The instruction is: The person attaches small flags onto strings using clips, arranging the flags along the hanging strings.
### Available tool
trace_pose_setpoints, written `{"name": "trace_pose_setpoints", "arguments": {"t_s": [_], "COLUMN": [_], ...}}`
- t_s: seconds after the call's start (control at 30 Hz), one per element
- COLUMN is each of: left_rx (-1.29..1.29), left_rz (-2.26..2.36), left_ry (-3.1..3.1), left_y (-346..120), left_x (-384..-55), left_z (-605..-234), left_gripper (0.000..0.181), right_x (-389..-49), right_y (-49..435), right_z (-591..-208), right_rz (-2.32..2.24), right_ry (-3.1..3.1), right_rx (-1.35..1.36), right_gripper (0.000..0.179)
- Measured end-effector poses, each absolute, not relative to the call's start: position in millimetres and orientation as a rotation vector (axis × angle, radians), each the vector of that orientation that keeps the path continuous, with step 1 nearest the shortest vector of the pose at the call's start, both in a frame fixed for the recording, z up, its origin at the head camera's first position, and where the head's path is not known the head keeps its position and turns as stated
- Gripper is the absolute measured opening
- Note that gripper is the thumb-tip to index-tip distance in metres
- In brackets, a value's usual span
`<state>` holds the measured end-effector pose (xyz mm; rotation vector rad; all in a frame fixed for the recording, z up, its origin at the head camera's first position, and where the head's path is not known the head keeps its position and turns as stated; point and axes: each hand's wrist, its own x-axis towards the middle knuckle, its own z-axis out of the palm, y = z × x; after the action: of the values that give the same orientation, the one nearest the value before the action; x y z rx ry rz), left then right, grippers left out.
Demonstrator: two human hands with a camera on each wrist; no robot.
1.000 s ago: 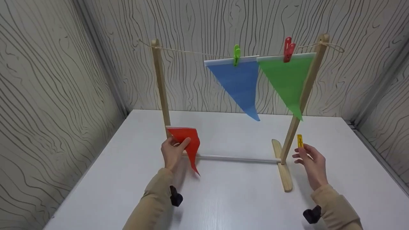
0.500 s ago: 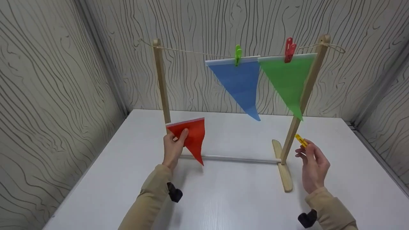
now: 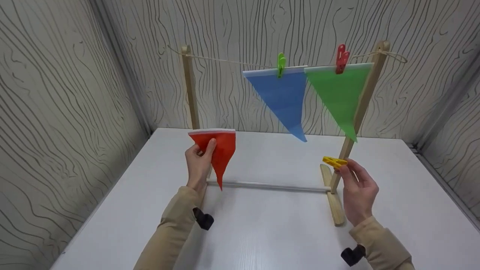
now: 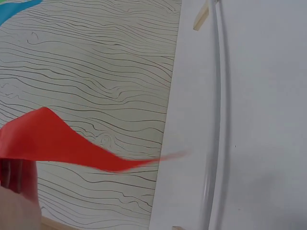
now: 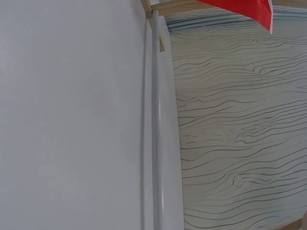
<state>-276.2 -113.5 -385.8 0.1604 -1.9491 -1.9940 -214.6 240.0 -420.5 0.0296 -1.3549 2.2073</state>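
Note:
My left hand [image 3: 198,167] pinches a red triangular pennant [image 3: 224,148] near its white top hem, thumb in front, in front of the left post. The pennant's tip hangs down and looks blurred in the left wrist view. My right hand [image 3: 359,189] holds a yellow clothespin [image 3: 335,162] between thumb and fingers, just in front of the right post. On the string [image 3: 221,60] hang a blue pennant [image 3: 281,95] under a green clothespin [image 3: 281,64] and a green pennant [image 3: 337,93] under a red clothespin [image 3: 341,59]. The right wrist view does not show the right hand.
The string runs between a left wooden post [image 3: 190,88] and a right wooden post [image 3: 369,90]. A pale rod [image 3: 270,186] joins the posts low down, and a wooden foot [image 3: 335,210] supports the right one. A white table [image 3: 262,228] lies below; wood-grain panels [image 3: 232,22] stand behind.
My left hand has risen, lifting the red pennant, which has spread flatter and swung. My right hand has moved left and turned the yellow clothespin from upright to nearly level.

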Motion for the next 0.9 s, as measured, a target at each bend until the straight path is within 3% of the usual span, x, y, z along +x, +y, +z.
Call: {"name": "trace_pose_setpoints", "arguments": {"t_s": [0.5,0.9], "left_rx": [-0.046,-0.085], "left_rz": [-1.978,-1.920], "left_ry": [-1.817,-1.796], "left_y": [-110.9,-112.2], "left_x": [-273.3,-272.3], "left_z": [-353.0,-331.8], "left_gripper": [0.035,0.034], "right_x": [-215.5,-229.7], "right_y": [208.7,180.6], "right_z": [-390.2,-352.6], "right_rz": [2.199,2.019], "right_ry": [-1.257,-1.344], "right_rx": [0.614,0.631], "right_gripper": [0.029,0.026]}}
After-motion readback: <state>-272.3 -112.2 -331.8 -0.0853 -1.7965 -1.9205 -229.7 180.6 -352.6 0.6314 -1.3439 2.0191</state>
